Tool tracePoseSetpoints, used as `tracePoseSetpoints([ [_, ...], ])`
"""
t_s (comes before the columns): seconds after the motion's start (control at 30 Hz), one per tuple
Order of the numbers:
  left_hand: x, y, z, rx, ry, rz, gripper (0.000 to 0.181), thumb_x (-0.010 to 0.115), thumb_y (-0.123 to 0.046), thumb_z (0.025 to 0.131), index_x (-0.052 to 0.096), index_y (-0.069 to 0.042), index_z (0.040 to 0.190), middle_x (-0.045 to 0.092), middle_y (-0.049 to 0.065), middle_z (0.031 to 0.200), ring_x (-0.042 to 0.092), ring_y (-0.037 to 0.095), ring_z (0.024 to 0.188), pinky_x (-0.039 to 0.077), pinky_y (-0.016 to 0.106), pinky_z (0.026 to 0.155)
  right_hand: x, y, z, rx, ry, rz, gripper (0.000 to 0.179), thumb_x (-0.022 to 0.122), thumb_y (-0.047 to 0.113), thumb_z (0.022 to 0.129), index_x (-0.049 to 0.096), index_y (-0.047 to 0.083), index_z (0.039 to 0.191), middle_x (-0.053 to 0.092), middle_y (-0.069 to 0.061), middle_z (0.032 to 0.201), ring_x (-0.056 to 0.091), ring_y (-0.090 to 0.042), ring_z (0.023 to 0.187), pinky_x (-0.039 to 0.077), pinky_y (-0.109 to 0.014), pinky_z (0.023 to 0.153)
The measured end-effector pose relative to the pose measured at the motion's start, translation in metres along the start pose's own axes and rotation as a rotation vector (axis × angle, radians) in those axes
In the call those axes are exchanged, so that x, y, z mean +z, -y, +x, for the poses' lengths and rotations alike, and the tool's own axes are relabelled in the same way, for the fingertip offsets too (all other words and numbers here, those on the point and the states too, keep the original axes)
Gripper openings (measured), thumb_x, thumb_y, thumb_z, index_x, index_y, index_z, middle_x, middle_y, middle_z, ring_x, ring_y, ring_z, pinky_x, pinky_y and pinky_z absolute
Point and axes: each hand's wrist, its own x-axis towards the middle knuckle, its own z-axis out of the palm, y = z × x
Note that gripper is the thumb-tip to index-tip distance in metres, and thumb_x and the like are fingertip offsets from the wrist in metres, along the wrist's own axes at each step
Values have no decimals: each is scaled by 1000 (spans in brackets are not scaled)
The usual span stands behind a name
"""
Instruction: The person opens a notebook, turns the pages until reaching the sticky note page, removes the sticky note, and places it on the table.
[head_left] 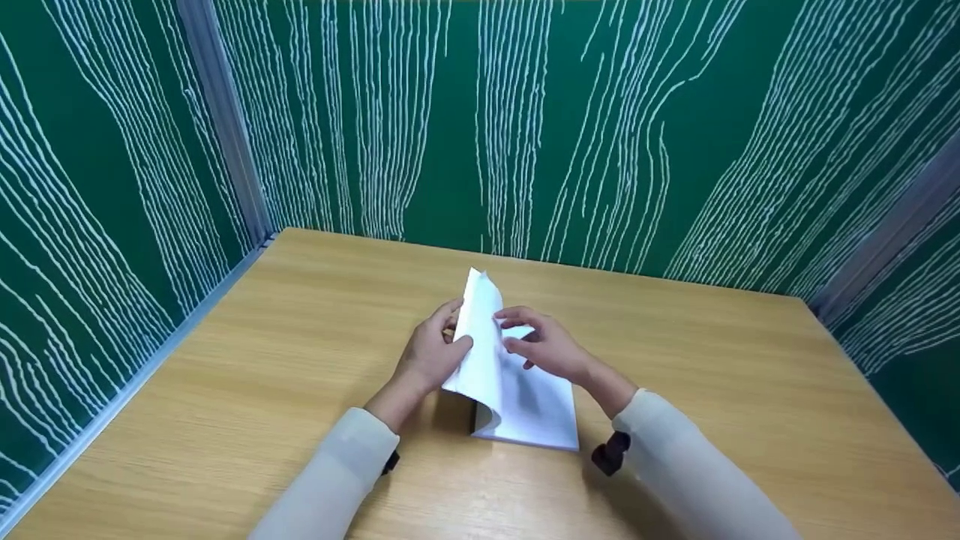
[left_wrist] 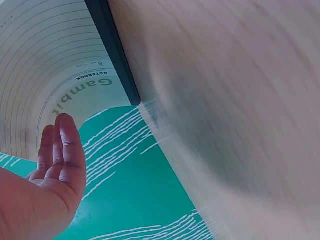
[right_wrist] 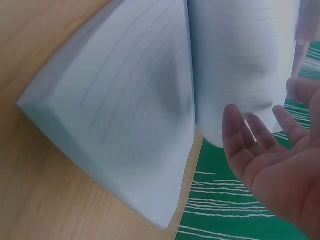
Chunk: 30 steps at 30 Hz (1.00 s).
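Observation:
A thick notebook with ruled pages lies open on the table, its left pages raised and bent upward. My left hand holds these raised pages by their outer edge, thumb in front and fingers behind. In the left wrist view, the back of the raised part shows ruled lines and the printed words "Gambit" and "NOTEBOOK", beside a dark spine. With its fingers spread and slightly bent, my right hand is close against the inner face of the raised pages, above the flat right-hand block of pages.
The wooden table extends around the notebook on all sides. Behind it stand green walls with white wavy lines and grey corner posts. A dark wrist device shows below the right sleeve.

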Motion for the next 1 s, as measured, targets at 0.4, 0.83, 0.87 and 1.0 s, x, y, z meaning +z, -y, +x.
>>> tracePoseSetpoints([
  [0.4,0,1,-1,14,-3,-1,53,48,-23,85,33,-23,135,54,-1,109,54,13,88,48,27,71,-24,-27,3,70,-198,-258,28,60,25,80,58,13,105,56,-7,109,49,-21,100,41,-38,87],
  [0.83,-1,4,1,29,27,-43,51,43,-23,87,31,-19,137,56,2,107,55,14,87,48,27,70,-43,-55,3,135,-277,-739,31,60,40,76,62,26,104,49,-8,116,37,-30,104,31,-55,88],
  [0.87,-1,4,1,30,28,-41,51,43,-23,87,31,-19,137,56,2,108,55,14,87,48,27,70,-44,-56,3,140,-269,-744,31,59,40,76,62,26,104,49,-9,117,37,-31,105,29,-56,89],
  [1.0,-2,3,0,34,29,-35,50,43,-22,88,31,-19,136,54,2,115,54,14,89,47,27,72,-47,-62,3,168,-250,-755,32,58,40,77,62,26,105,48,-9,116,35,-31,105,28,-57,89],
])
